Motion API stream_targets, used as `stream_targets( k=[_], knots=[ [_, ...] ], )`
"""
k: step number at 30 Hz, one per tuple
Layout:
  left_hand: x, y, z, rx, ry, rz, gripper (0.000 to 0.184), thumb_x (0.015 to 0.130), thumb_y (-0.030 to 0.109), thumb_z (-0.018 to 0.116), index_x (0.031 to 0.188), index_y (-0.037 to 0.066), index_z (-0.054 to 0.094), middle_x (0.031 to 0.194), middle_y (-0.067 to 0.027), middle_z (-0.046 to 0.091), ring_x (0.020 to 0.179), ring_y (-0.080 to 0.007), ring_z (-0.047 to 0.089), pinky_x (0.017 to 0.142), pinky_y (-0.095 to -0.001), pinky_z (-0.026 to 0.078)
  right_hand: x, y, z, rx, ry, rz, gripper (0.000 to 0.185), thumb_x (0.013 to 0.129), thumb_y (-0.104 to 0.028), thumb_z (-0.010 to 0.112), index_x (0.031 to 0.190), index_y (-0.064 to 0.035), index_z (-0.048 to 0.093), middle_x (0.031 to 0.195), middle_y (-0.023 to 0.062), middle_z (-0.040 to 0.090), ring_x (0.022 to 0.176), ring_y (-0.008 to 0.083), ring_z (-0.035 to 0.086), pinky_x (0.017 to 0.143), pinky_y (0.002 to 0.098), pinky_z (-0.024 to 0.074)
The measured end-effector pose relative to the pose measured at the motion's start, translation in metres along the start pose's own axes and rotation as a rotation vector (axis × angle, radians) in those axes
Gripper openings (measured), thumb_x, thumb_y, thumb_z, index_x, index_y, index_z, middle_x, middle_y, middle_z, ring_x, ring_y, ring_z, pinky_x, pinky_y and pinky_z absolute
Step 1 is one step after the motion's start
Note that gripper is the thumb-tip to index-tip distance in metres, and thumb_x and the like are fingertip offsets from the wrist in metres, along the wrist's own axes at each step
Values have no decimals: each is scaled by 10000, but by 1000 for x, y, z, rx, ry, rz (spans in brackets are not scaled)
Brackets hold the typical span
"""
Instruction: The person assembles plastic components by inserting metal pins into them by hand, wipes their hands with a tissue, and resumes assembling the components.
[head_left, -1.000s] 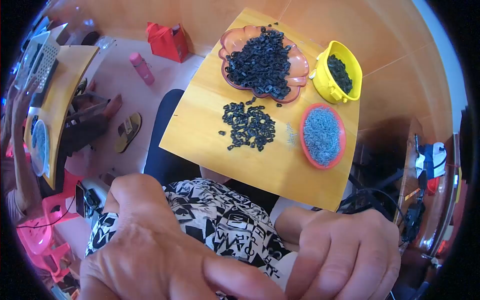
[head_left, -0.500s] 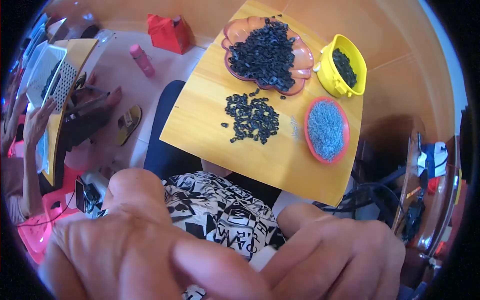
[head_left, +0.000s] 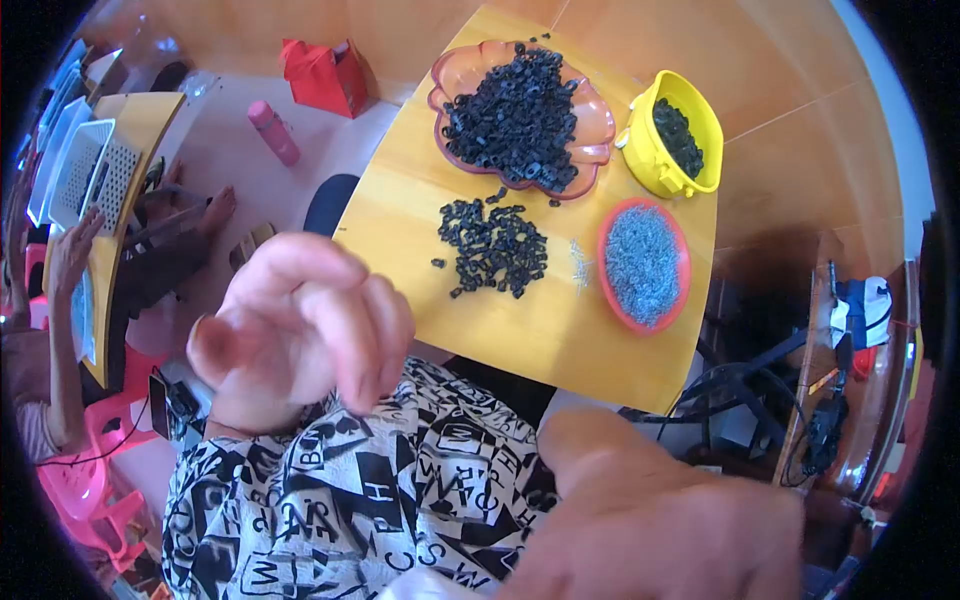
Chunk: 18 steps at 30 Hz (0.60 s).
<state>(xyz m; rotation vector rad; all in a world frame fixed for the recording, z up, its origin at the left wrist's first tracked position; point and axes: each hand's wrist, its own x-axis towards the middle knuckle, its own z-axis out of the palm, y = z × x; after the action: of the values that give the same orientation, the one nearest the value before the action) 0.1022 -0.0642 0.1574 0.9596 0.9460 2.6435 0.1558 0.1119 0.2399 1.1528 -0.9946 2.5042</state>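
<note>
My left hand point(head_left: 310, 325) is raised over my lap, left of the table's near edge. Its fingers are loosely bent with the thumb apart, and nothing shows in them. Low in the view, my right hand point(head_left: 660, 520) is smeared by motion and its fingertips do not show. On the table, beyond both hands, lies a loose patch of small black parts point(head_left: 492, 245). Behind it, a shell-shaped orange tray point(head_left: 592, 120) carries a heap of similar black pieces point(head_left: 515, 120). A red oval dish point(head_left: 604, 265) at the right holds small silvery screw-like pieces point(head_left: 643, 265).
The yellow table point(head_left: 570, 345) also carries a yellow bucket point(head_left: 648, 165) with dark pieces inside. A pink bottle point(head_left: 273, 132) and a red bag point(head_left: 325, 78) stand on the floor. At far left, another person's hand point(head_left: 78, 245) is beside a white basket point(head_left: 105, 180).
My left hand has risen and turned, showing its palm and bent fingers. My right hand has shifted and is blurred. My hands were close together low in the view before; now they are apart.
</note>
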Motion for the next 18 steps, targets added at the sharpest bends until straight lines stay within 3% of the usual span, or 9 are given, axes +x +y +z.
stream_targets(
  k=[2, 5, 11, 18],
  knots=[
    [-1, -8, -14, -1, -51, -27, 619, 883, 506, 365, 1212, -16, 404, 618, -65, 567, 596, -193, 500, 570, -304, 341, 1, 2, 0, -1, 9, 2, 109, 730, 6, 606, 674, -41, 525, 692, 80, 555, 563, 153, 534, 512, 236, 436],
    [-13, -24, -33, 30, 33, -107, 613, 879, 488, 355, 1182, -39, 430, 655, -102, 581, 621, -211, 498, 602, -312, 356, -1, 6, 2, -17, 21, -3, 132, 725, 8, 608, 651, -52, 517, 673, 64, 550, 550, 136, 528, 503, 224, 429],
    [-32, -60, -90, 70, 375, -306, 547, 843, 393, 408, 1120, -73, 482, 742, -150, 583, 736, -240, 528, 730, -323, 393, 2, 3, 8, -44, 47, -24, 180, 715, 13, 613, 606, -74, 499, 634, 33, 540, 525, 101, 515, 486, 199, 414],
    [-46, -82, -131, 105, 566, -310, 408, 806, 282, 494, 1029, -55, 551, 732, -159, 596, 671, -206, 556, 661, -268, 424, 8, -8, 28, -100, 105, -59, 237, 704, 18, 618, 554, -100, 479, 588, -5, 527, 495, 59, 500, 466, 171, 397]
  ],
)
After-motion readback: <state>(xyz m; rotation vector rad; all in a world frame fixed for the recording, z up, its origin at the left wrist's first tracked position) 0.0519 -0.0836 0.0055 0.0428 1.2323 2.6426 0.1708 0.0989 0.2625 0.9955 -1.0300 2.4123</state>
